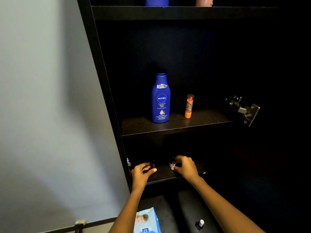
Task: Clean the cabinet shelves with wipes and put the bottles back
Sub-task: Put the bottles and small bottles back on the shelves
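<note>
Bottles stand on the lower shelf (161, 178) near its front edge: the left hand (141, 174) pinches a small dark bottle (153, 164), the right hand (185, 167) grips another small bottle (172, 163) beside it. Above, the middle shelf (134, 126) carries a blue lotion bottle (160, 98) and an orange tube (189, 106).

Lotion bottle (160, 98) left of lip balm (189, 106) on middle shelf (210, 121), wipes pack (146, 221) below.
</note>
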